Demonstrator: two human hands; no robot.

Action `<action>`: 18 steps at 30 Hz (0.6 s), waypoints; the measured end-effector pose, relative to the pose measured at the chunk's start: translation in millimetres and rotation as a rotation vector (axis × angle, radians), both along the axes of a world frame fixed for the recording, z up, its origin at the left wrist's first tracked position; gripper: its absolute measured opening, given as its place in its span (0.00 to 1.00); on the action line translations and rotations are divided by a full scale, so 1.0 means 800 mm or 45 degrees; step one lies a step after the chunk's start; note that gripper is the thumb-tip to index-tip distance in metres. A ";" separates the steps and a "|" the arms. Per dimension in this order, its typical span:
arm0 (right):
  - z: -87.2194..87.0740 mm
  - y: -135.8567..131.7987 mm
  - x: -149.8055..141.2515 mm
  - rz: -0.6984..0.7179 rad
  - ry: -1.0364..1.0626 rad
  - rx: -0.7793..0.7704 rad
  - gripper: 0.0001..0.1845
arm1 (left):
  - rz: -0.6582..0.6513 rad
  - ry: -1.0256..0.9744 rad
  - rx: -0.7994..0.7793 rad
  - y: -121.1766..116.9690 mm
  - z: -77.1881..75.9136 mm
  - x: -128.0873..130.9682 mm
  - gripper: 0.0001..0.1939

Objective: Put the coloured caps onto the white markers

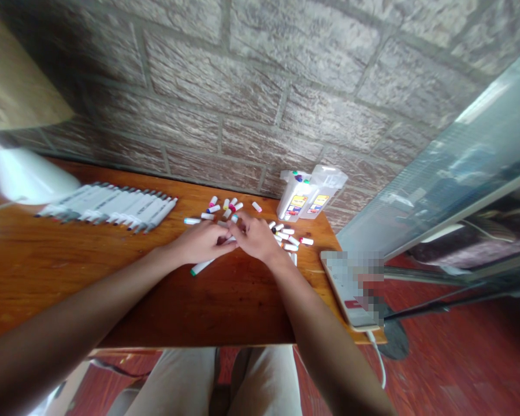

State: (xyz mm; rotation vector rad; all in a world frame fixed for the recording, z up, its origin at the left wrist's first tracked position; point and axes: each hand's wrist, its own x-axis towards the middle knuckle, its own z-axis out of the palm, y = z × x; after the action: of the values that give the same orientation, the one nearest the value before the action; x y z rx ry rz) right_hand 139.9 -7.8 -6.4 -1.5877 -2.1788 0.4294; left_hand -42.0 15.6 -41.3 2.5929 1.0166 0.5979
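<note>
My left hand (203,240) and my right hand (255,234) meet above the table, fingertips close together and closed. A white marker (203,267) with a green end slants from below my left hand up toward the fingertips, where a bit of white shows between them. The fingers hide its upper part. Loose white marker caps with coloured ends (214,208) lie just beyond my hands. More small caps (290,247) lie beside my right wrist, partly covered by it.
A long row of capped-less looking white markers (108,205) lies at left on the wooden table (164,306). A clear plastic case (294,196) holding a few coloured pieces stands against the brick wall. At the right edge lies a flat device (346,289) with a white cable.
</note>
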 end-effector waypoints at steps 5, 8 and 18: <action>-0.003 0.001 -0.001 -0.005 -0.006 -0.047 0.13 | -0.032 -0.022 -0.020 0.004 -0.005 -0.002 0.18; -0.006 0.002 -0.002 -0.014 -0.013 -0.119 0.16 | -0.038 -0.023 -0.043 0.007 -0.008 -0.002 0.18; -0.009 0.003 -0.001 -0.012 -0.012 -0.118 0.17 | -0.024 -0.003 -0.085 0.007 -0.006 -0.002 0.18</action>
State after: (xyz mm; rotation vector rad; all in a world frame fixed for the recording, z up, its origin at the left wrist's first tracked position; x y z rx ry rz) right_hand 139.0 -5.6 -13.5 -1.6507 -2.1866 0.5282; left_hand -43.7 21.2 -46.0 2.5405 0.9931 0.5526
